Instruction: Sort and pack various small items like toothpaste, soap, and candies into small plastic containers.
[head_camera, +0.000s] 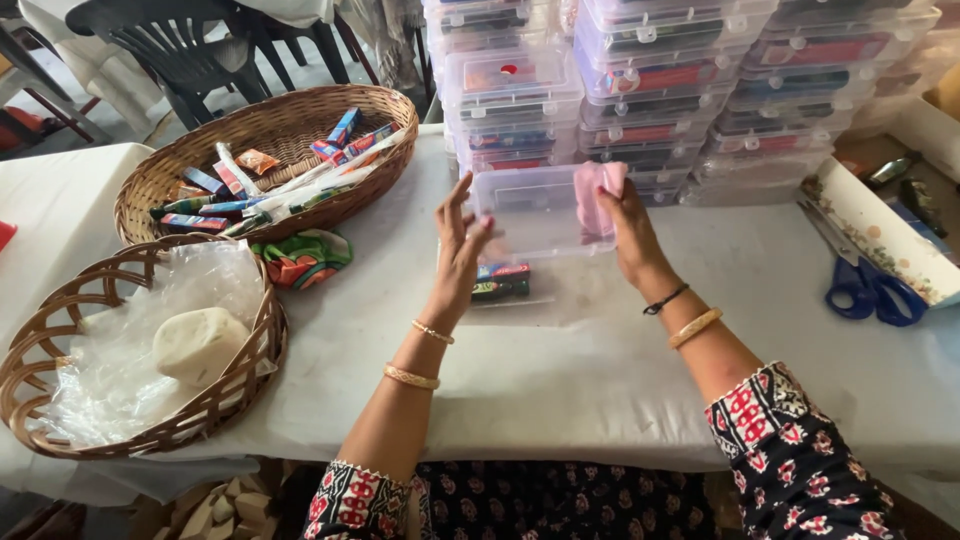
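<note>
Head view: left hand (458, 245), fingers spread, steadies the clear box (535, 215); right hand (625, 230) fingers pinch a pink cloth (595, 195).

Both my forearms reach forward, wrists bent up, bangles on each. My left hand (458, 245) stands upright, fingers spread and straight, palm facing right. My right hand (625, 225) is raised opposite it, its grip closed, fingers curled inward, thumb tucked
</note>
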